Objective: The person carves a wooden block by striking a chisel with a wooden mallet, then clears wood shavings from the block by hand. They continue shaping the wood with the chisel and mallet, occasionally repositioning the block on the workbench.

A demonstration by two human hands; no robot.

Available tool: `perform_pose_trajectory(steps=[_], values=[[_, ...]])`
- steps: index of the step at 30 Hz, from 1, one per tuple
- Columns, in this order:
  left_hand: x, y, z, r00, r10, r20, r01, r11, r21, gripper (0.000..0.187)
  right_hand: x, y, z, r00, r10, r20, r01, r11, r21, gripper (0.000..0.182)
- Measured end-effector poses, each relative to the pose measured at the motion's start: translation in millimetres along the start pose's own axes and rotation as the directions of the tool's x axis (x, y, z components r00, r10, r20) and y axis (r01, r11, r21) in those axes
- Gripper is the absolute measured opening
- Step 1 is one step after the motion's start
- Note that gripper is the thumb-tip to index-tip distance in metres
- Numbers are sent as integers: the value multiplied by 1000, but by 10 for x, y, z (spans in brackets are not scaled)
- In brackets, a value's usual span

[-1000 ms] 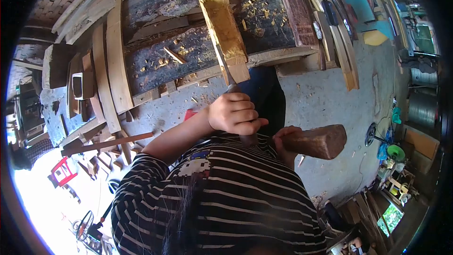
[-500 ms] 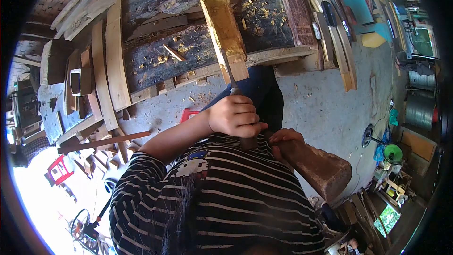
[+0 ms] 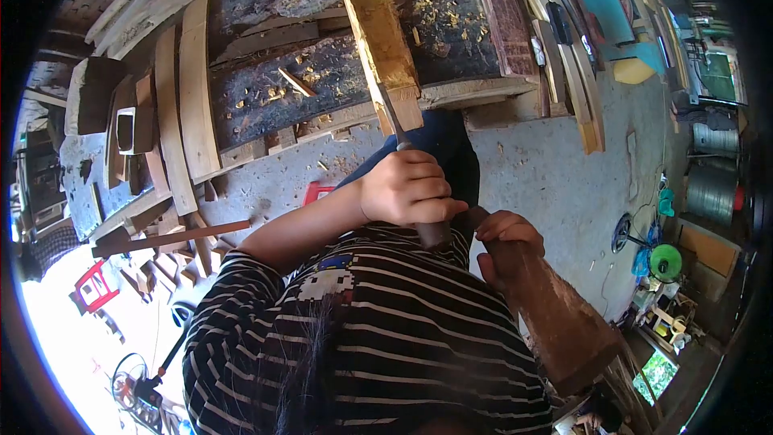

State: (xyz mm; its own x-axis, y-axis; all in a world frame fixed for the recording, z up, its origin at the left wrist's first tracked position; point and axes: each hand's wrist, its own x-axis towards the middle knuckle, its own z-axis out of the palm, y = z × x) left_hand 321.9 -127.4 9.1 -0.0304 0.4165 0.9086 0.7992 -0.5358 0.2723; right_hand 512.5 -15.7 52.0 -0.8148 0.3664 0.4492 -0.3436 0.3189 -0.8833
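My left hand [image 3: 407, 188] is closed around the handle of a chisel [image 3: 390, 113]. The chisel's blade points away from me and lies against the near end of a hollowed wooden beam [image 3: 378, 28]. Yellow, rough-cut wood shows inside the beam's trough; the blade's tip is hard to make out. In my right hand [image 3: 513, 232] is a wooden mallet [image 3: 564, 322], gripped near its narrow end. Its thick end hangs low at the right of my striped shirt, apart from the chisel handle's butt.
The beam rests on a dark, worn workbench [image 3: 282, 101] scattered with shavings. Planks [image 3: 197, 80] lie along its left side, and a reddish board [image 3: 503, 20] with more strips along its right. A red plastic stool [image 3: 97, 288] and wood offcuts are at the left; a green fan [image 3: 666, 263] stands right.
The mallet and my right hand have moved right and toward me, away from the chisel handle. My left hand keeps the chisel at the beam with only a slight shift.
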Motion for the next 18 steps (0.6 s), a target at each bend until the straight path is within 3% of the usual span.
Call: perform_pose_trajectory(steps=[2,4,5,7,9,11,13,14,16,17,18], values=[[19,-23,-11,1000,-4,8,4,1000,-21,20,57,-73,-62,999,20,41,-20,1000,1,35],[10,-41,-15,1000,-2,11,2,1000,-32,20,91,-139,-118,976,-21,215,24,1000,-10,39],[1,-43,-15,1000,1,18,0,999,-46,19,104,-129,-83,975,-24,220,27,1000,-10,39],[-30,-36,-1,1000,6,21,-5,1000,-30,18,112,-77,22,967,-191,170,187,982,39,39],[-82,-27,45,1000,11,27,-10,1000,-23,18,-255,334,23,978,-162,133,169,985,-43,39],[-137,-36,112,998,26,-60,-23,998,53,14,-472,520,12,987,-133,89,144,982,-126,39],[-184,-21,127,998,33,-53,-31,999,38,14,-586,551,-54,943,279,183,-208,920,-331,38],[-205,-24,130,998,41,-45,-40,999,25,13,-618,526,-32,943,277,185,-207,922,-329,38],[-280,-12,175,998,63,-17,-62,997,49,13,-758,418,38,956,293,-27,-283,891,-354,11],[-309,-2,198,996,91,9,-91,993,70,12,-1002,587,33,943,312,-118,-329,927,-181,9],[-323,2,210,996,93,12,-94,994,61,12,-1081,599,79,941,313,-127,-333,926,-181,9]])
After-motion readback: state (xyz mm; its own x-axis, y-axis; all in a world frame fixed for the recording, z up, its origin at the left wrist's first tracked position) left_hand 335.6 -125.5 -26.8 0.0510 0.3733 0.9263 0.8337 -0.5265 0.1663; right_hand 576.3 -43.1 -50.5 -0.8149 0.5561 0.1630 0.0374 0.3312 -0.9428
